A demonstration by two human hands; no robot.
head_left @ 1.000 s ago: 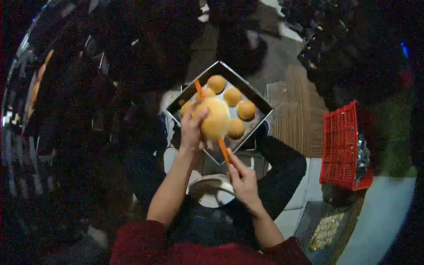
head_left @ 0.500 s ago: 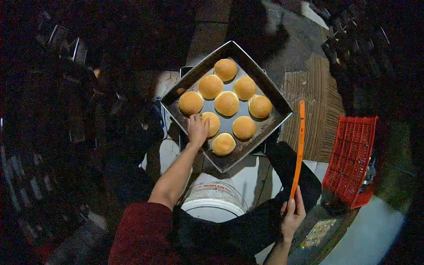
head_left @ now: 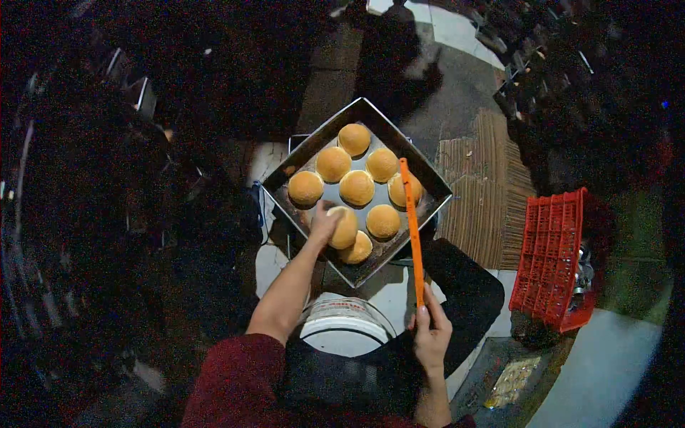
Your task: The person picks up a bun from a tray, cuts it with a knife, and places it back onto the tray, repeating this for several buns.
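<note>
a person in red sleeves is bending over a square metal tray of golden buns, seen from the head camera. the left hand is curling over the near bun, fingers closing on its side, while that bun is sitting in the tray's near corner, touching another bun just below it. the right hand is wrapping its fingers around the lower end of a long orange knife, whose blade is pointing up and away, crossing above the tray's right edge and passing over the right-hand bun.

the tray is resting on something dark beneath it, too shadowed to make out, and is sitting cornerwise toward the person. a white bucket is standing below the tray, near the person's body. a red plastic crate is standing well apart to the right.

judging from this, the risks are plain: the blade is hovering close to the left forearm's side of the tray, so a careless swing could be nicking the left hand's fingers. the soft bun could be getting crushed if the left hand is squeezing too hard. the tray, perching cornerwise, could be tipping if the left hand is pressing down on its near corner, sending buns toward the bucket or floor. dim light is making all of this harder to judge.
</note>
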